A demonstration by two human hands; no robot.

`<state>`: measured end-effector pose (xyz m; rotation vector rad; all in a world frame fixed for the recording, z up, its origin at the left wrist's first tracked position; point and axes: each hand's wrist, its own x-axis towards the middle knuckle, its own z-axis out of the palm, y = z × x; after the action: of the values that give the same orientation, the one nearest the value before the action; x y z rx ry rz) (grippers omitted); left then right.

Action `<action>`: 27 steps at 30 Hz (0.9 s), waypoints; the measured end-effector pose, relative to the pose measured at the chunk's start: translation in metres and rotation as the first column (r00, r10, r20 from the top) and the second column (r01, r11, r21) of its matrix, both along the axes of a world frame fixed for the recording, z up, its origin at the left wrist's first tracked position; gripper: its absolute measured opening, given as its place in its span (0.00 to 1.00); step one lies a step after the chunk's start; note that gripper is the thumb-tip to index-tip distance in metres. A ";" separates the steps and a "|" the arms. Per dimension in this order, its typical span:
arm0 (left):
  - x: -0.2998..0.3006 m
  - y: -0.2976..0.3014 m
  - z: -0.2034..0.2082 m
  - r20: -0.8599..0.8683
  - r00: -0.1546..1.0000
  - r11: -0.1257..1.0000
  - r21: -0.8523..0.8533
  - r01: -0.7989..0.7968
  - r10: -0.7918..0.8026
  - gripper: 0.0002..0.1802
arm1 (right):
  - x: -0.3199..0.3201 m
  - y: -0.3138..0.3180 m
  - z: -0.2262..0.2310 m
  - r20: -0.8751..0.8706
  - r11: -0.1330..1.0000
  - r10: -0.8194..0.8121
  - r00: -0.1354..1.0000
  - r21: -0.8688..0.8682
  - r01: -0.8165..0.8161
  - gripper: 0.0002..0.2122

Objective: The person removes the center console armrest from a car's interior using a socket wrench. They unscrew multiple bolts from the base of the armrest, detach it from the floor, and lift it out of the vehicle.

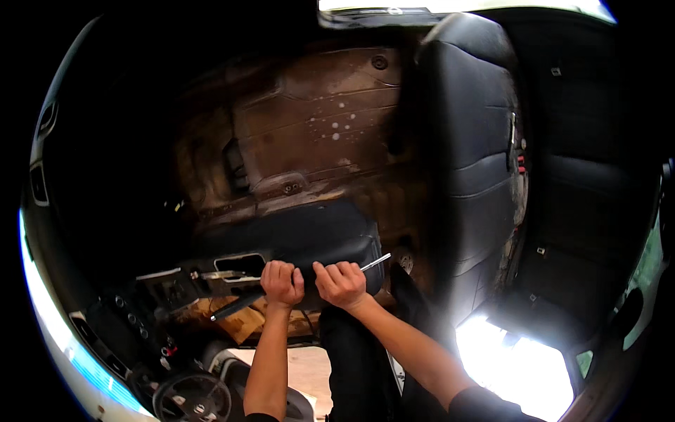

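- Here's the rod [377, 261], slim and silvery, jutting up and right out of the right hand [339, 283], just past the cushion [320, 228].
- Right fingers are curled tight round it, no gap showing; the left hand [281, 283] is a fist close beside, and whether it grips the same rod, nobody can tell from here.
- It looks like metal: stiff, fairly light, hard to break, likely slick on that bright end. Best hold, one would judge, is a full fist around the shaft, well back from the tip.
- Below the left fist lies a black bar [235, 307]; whether it joins the rod is hidden.
- Now the obstacles! The padded cushion sits right behind the fists, dark-clad legs [351, 359] crowd from below, and the seat [467, 155] walls off the right.
- Beyond stretches the brown floor [302, 133], speckled white; lower left, a steering wheel [192, 398].
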<state>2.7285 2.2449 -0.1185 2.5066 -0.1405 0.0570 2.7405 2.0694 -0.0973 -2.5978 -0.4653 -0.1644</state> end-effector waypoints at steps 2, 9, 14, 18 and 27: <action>-0.001 0.001 0.000 0.012 1.000 1.000 -0.026 -0.012 0.012 0.06 | 0.004 0.002 0.002 -0.016 0.999 0.039 0.999 0.033 -0.039 0.11; 0.000 0.004 -0.004 -0.008 1.000 0.995 -0.091 -0.027 0.026 0.06 | 0.015 -0.001 -0.001 -0.014 0.994 0.112 0.994 -0.009 -0.112 0.10; -0.004 0.008 -0.013 0.012 1.000 0.998 -0.054 0.009 -0.009 0.09 | 0.033 0.002 -0.011 -0.127 0.969 0.247 0.961 0.040 -0.244 0.06; -0.006 0.010 -0.011 0.026 0.999 0.997 -0.067 -0.044 0.046 0.07 | 0.041 0.018 -0.008 -0.353 0.993 0.095 0.931 -0.031 -0.113 0.04; -0.005 0.014 -0.010 -0.012 0.997 0.995 -0.062 -0.083 0.083 0.07 | 0.136 0.039 -0.082 -0.945 0.955 -0.117 0.305 -0.192 -0.227 0.19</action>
<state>2.7238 2.2593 -0.1284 2.4495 -0.0304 0.0829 2.8761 2.1086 -0.1795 -2.3507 -0.0931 1.5608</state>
